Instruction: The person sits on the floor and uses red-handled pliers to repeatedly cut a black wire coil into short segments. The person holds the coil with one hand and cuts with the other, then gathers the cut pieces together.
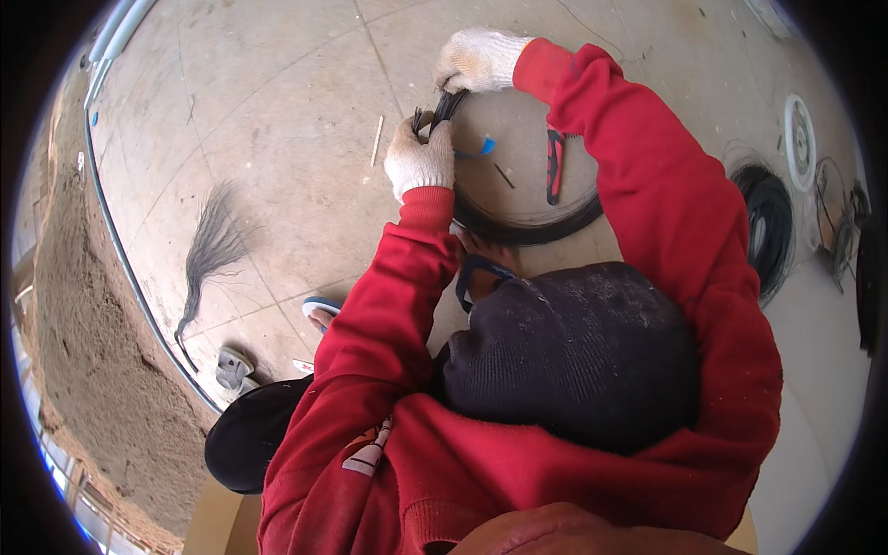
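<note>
Both my hands wear white knit gloves and reach out from red sleeves. My left hand [421, 159] is closed around the near left edge of a coil of thin black wire [532, 228] that lies on the concrete floor. My right hand [478, 58] grips the same coil at its far edge, where the strands bunch up between the two hands. Inside the ring lie a red-handled cutter [554, 166] and a small blue strip [486, 145]. A black knit cloth [573, 356] covers the lower middle of the view.
A bundle of cut black wires [213, 248] fans out on the floor at left. A thin wooden stick [377, 140] lies near it. Another black wire coil [773, 222] and a white spool [800, 137] sit at right. A sandalled foot [320, 311] shows below my left arm. A dirt bank [83, 370] borders the slab.
</note>
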A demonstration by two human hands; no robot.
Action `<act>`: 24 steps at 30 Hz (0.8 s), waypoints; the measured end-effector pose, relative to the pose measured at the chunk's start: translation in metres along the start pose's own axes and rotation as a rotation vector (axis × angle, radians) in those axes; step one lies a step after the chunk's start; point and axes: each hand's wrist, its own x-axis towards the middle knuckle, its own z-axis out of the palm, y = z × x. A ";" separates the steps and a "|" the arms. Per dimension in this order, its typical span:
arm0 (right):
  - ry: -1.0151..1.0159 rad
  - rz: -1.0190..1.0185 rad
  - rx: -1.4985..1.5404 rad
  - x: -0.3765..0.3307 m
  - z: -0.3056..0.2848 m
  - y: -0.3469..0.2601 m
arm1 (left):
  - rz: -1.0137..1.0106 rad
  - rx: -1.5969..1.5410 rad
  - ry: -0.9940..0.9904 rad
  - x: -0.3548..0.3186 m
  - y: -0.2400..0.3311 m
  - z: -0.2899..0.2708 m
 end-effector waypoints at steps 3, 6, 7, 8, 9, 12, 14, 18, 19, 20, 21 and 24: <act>0.058 -0.081 -0.041 -0.002 -0.004 -0.001 | -0.020 -0.006 0.024 -0.004 0.006 -0.002; 0.105 -0.114 -0.044 -0.002 -0.004 0.001 | -0.023 -0.011 0.027 -0.003 0.004 0.001; 0.104 -0.108 -0.021 0.000 -0.005 0.002 | -0.016 -0.006 0.030 -0.002 0.002 0.003; 0.104 -0.101 0.003 0.001 -0.005 0.003 | -0.008 -0.007 0.043 -0.001 0.001 0.004; 0.099 -0.100 0.000 0.001 -0.005 0.001 | 0.000 -0.007 0.057 -0.002 0.001 0.005; 0.114 -0.120 -0.020 0.002 -0.005 0.001 | 0.041 -0.015 0.085 -0.002 -0.002 0.006; 0.160 -0.162 -0.048 0.003 0.000 0.006 | 0.048 0.011 0.074 -0.001 -0.002 0.005; 0.072 -0.063 -0.004 0.002 -0.004 0.001 | 0.029 0.052 0.069 -0.003 0.007 0.001; 0.070 -0.068 -0.011 -0.001 -0.008 -0.003 | 0.029 0.036 0.080 -0.003 0.007 0.000; 0.069 -0.072 -0.017 -0.003 -0.011 -0.007 | 0.029 0.030 0.081 -0.003 0.007 -0.001; 0.097 -0.069 -0.019 -0.004 -0.009 -0.004 | 0.031 0.019 0.077 -0.001 0.007 -0.001; 0.219 -0.090 -0.029 -0.004 0.000 0.004 | 0.004 -0.025 0.067 -0.003 0.013 -0.002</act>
